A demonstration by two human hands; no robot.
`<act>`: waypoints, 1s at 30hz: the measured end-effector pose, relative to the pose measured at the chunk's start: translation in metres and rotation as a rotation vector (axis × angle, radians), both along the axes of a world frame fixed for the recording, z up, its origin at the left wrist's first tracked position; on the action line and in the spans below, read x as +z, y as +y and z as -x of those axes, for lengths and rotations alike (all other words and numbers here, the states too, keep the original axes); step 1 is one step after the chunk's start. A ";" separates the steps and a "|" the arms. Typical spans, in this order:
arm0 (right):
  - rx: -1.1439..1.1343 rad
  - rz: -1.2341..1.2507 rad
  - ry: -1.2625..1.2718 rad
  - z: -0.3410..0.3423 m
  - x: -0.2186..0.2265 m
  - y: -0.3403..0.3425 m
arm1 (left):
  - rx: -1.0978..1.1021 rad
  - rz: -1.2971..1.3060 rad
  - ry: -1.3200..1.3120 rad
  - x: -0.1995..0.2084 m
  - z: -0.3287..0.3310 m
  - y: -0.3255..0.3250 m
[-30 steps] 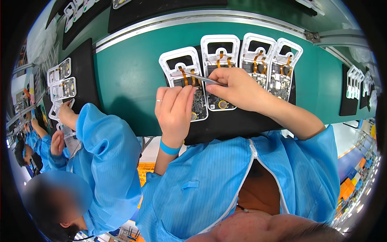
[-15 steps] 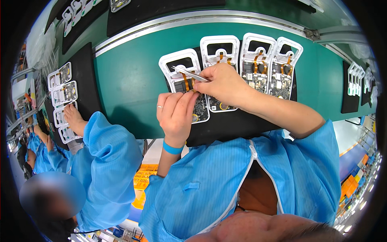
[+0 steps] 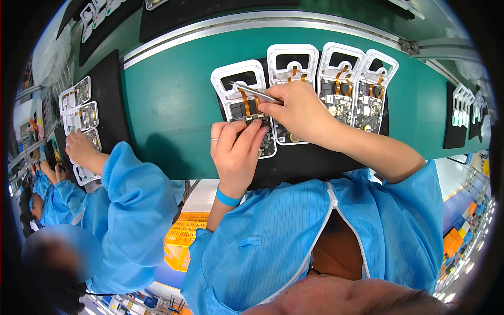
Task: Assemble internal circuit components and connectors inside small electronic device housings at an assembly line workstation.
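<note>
My right hand (image 3: 302, 107) pinches a pair of metal tweezers (image 3: 257, 92), whose tips point left over the opening of the leftmost white device housing (image 3: 236, 68). Below the tips, an orange flex cable (image 3: 245, 102) runs down to a circuit board (image 3: 266, 144) in that housing. Bent and bunched, the fingers of my left hand (image 3: 236, 155) grip at the upper edge of this board, thumb and index finger close together; the exact contact is partly hidden. Three similar housings stand in a row to the right, among them a second housing (image 3: 291, 50), partly covered by my right hand.
The housings lie on a black mat (image 3: 310, 160) over a green bench top (image 3: 173, 79). At left, a co-worker's hand (image 3: 83, 148) is over more white housings (image 3: 81, 116) on another mat. A metal rail (image 3: 262, 22) crosses behind. A yellow crate (image 3: 185, 228) sits below the bench.
The tweezers' tips have shifted slightly right and up off the flex cable's top. My left fingers have spread a little and moved slightly right. The co-worker's hand has moved left.
</note>
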State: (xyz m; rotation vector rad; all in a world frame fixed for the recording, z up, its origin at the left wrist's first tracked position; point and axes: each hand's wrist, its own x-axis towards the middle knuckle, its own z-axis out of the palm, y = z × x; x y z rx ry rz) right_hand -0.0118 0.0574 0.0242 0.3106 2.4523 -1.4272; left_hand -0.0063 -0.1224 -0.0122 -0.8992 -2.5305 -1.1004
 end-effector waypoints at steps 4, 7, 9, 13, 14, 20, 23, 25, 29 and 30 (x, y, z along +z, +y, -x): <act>-0.010 -0.004 0.006 0.000 0.000 -0.001 | -0.013 0.004 -0.002 0.000 0.000 -0.001; 0.005 -0.006 -0.049 0.001 0.003 -0.001 | -0.009 0.016 -0.007 0.000 0.000 -0.002; -0.003 -0.005 -0.011 -0.001 0.001 -0.002 | -0.009 0.015 -0.005 -0.002 0.000 -0.003; 0.006 -0.015 -0.011 -0.001 0.001 -0.002 | 0.007 -0.006 -0.006 -0.003 0.000 -0.002; 0.009 -0.021 -0.002 -0.001 0.002 -0.002 | 0.007 -0.007 -0.007 -0.004 0.000 -0.002; 0.029 -0.041 0.012 -0.001 0.003 -0.001 | -0.011 0.008 -0.001 -0.004 0.000 -0.004; 0.027 -0.073 0.023 -0.003 0.001 -0.005 | -0.017 0.008 0.000 -0.005 0.001 -0.004; 0.033 -0.109 0.044 -0.005 0.001 -0.007 | -0.021 0.009 0.008 -0.005 0.001 -0.004; 0.048 -0.134 0.039 -0.004 0.002 -0.007 | -0.019 0.010 0.017 -0.006 0.001 -0.004; 0.065 -0.136 0.029 -0.004 0.002 -0.006 | -0.018 0.008 0.018 -0.007 0.001 -0.005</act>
